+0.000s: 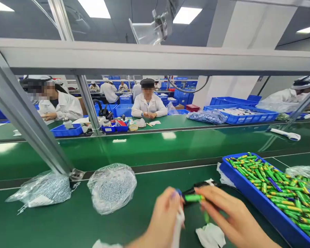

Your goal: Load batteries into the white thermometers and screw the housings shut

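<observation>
My left hand is closed around a slim white object with a blue end; most of it hides behind the fingers, so its kind is unclear. Between thumb and fingers, my right hand pinches a green battery with a yellow end, its far tip close to my left fingertips. A second green piece, blurred, shows under the right fingers. Below the right hand lies a crumpled white cloth or paper. Behind both hands is a black item, partly covered.
A blue tray full of green batteries stands at the right. Clear bags of small metallic parts lie at the left. Beyond runs a green conveyor carrying a white device. Co-workers sit across; a metal frame spans overhead.
</observation>
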Available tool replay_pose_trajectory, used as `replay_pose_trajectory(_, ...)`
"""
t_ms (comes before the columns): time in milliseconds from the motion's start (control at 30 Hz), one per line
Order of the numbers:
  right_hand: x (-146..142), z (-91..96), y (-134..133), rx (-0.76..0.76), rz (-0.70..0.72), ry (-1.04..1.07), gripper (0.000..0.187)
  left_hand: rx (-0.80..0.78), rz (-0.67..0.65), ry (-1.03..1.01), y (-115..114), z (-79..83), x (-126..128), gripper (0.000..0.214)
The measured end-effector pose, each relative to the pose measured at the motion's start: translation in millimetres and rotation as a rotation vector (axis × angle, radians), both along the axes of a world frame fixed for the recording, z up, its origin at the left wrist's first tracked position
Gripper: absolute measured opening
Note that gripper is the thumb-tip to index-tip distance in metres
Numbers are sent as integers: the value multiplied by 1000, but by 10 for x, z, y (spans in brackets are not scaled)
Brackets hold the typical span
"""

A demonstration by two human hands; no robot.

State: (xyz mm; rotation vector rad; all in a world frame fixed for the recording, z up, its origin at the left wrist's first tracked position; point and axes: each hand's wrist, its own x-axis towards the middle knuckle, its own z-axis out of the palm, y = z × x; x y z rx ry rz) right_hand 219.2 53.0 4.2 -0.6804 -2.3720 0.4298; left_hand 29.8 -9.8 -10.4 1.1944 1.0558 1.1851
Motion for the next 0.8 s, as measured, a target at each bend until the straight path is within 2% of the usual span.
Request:
replay_pose_trajectory(67, -262, 87, 63, -94, -10, 88, 36, 5, 167, -86, 205, 97, -112, 45)
replay_pose_trajectory(100, -418, 162, 87, -120, 1, 140, 36, 20, 210, -114, 301, 154, -179, 45)
replay_pose_trajectory(233, -1018, 522, 153, -130, 134, 365, 33, 145, 218, -180, 514, 334, -444, 43)
replay_pose_trajectory(333, -1294, 669, 190, -120, 132, 482, 23, 252, 254, -194, 531, 367, -576, 48)
replay_pose_trajectory(467, -1419, 614, 283, -100, 130, 531, 11, 281, 317, -152, 560, 340, -661, 54)
replay_pose_trajectory(600, -1397, 455, 386, -196, 117, 552, 11, 248, 397, 9, 610, 290, -688, 52)
replay_pose_trajectory(667, -1377, 404, 414, -221, 120, 531, 11, 251, 390, 61, 628, 257, -689, 50)
replay_pose_trajectory(800, -1355, 384, 452, -125, 139, 469, 15, 256, 389, 86, 657, 210, -676, 49)
